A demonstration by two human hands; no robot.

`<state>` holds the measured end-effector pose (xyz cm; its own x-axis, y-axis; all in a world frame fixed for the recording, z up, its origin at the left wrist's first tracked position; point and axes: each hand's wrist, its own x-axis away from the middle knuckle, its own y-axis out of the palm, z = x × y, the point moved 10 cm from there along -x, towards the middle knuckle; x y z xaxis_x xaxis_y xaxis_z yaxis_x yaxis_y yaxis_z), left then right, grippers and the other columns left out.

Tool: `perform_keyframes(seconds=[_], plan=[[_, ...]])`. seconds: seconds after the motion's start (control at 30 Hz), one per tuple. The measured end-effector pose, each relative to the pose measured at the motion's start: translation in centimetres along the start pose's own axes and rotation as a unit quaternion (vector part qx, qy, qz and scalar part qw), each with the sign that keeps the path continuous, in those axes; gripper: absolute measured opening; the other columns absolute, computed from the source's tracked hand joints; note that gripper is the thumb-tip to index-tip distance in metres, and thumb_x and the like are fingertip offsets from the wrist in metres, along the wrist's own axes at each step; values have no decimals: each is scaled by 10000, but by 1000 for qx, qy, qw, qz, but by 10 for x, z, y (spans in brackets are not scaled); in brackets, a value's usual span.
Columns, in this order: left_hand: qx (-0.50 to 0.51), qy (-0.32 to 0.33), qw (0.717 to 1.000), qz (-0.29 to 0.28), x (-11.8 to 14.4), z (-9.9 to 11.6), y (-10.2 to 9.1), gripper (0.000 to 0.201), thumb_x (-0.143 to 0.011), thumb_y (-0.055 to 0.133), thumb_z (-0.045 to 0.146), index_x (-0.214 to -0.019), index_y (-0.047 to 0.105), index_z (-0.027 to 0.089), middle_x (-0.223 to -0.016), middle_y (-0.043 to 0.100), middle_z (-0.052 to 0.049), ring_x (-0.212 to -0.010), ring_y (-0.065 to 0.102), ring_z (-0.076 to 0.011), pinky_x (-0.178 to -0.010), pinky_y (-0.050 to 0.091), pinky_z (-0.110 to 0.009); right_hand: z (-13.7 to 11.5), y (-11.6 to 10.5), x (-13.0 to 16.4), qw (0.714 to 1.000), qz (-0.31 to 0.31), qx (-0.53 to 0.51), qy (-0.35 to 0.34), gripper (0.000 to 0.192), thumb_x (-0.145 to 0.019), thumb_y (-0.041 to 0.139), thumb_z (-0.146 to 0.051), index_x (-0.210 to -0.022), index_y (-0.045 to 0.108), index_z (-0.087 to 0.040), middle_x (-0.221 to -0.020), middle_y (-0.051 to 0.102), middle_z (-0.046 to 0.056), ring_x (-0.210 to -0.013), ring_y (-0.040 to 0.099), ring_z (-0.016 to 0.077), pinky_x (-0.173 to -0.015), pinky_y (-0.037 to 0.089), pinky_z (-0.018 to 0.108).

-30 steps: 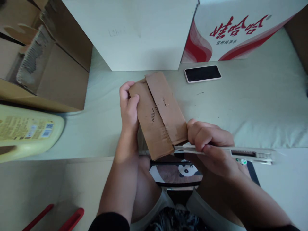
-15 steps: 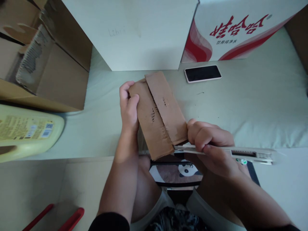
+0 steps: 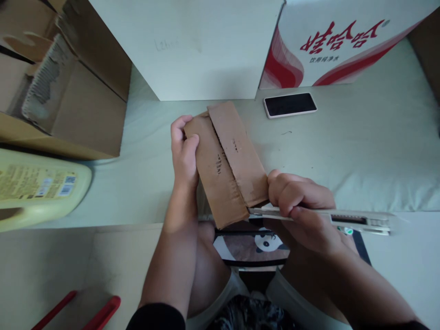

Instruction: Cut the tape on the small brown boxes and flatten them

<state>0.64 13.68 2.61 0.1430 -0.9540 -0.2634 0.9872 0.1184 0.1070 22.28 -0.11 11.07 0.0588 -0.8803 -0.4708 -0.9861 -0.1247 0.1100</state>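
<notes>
My left hand (image 3: 184, 153) grips the upper left edge of a folded brown cardboard piece (image 3: 225, 162), which is held tilted above a pale green surface (image 3: 343, 151). My right hand (image 3: 299, 204) is closed around a grey utility knife (image 3: 343, 220). The knife's blade tip touches the cardboard's lower edge, at the seam between its two layers. Several small slits mark the middle of the cardboard.
A phone (image 3: 289, 105) lies face up behind the cardboard. A white box (image 3: 192, 46) and a red-and-white printed box (image 3: 337, 41) stand at the back. An open brown carton (image 3: 68, 91) and a yellow jug (image 3: 37, 188) sit left. Red handles (image 3: 99, 314) lie at bottom left.
</notes>
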Motion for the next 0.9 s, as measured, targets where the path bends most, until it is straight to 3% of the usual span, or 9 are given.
perform_keyframes(seconds=[0.17,0.43,0.9], plan=[[-11,-2,1000,-10,0,2,2,504,-852,720,654,-1178,596,289,-1021,575,-43,-858,563,-198,-766,490,-327,-1,0,0,1000,3,-2,-1,155,-799,530,-125,-671,533,-214,-582,454,-24,-572,420,132,-606,317,349],[13,-16,1000,6,1,-1,1,486,-811,767,607,-1156,618,299,-998,587,-32,-784,516,-171,-671,434,-291,1,0,1,1000,0,-3,8,158,-806,532,-137,-670,529,-215,-588,463,-21,-574,419,132,-606,322,349],[-3,14,1000,-7,0,4,3,466,-861,725,635,-1161,618,295,-992,555,-43,-956,612,-229,-872,543,-375,-3,3,-2,1000,-2,18,-2,145,-773,517,-135,-661,524,-226,-563,456,-24,-541,408,137,-590,322,354]])
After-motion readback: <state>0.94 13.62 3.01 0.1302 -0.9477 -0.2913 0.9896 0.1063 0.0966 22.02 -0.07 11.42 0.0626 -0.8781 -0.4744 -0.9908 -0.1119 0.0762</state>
